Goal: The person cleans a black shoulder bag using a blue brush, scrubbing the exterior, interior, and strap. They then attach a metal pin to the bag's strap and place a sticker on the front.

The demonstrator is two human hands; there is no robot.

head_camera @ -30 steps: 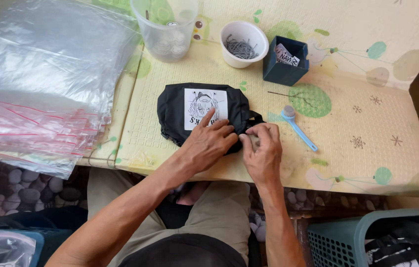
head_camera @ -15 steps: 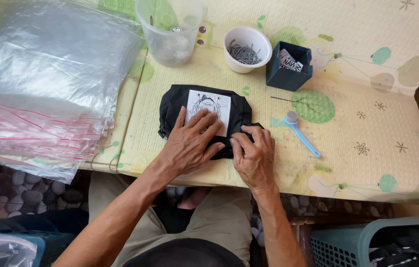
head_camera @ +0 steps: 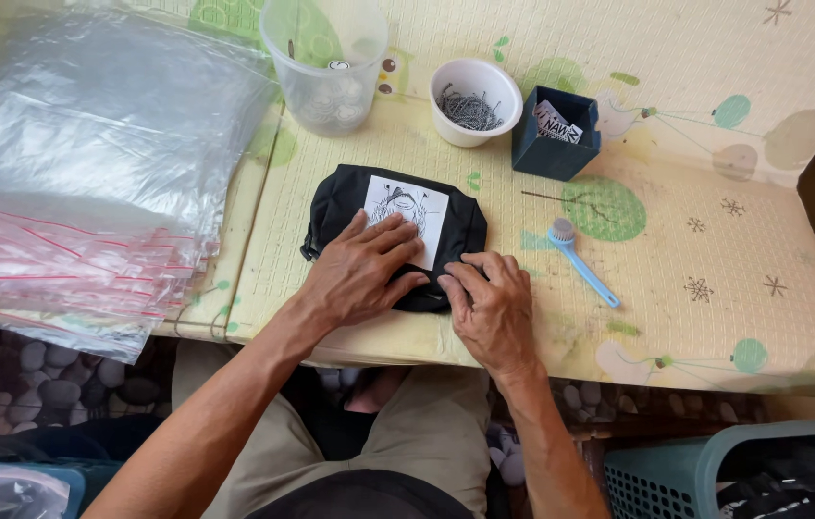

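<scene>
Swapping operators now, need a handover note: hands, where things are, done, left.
Left hand: flat on the folded black garment, fingers over its white printed patch.
Right hand: fingertips pressing the garment's lower right edge.
Garment lies on the patterned mat; stack of clear bags to the left; white bowl of metal pins, blue box, clear cup behind; blue brush to the right.
Done: garment folded, patch up.
Left: not bagged yet.
</scene>
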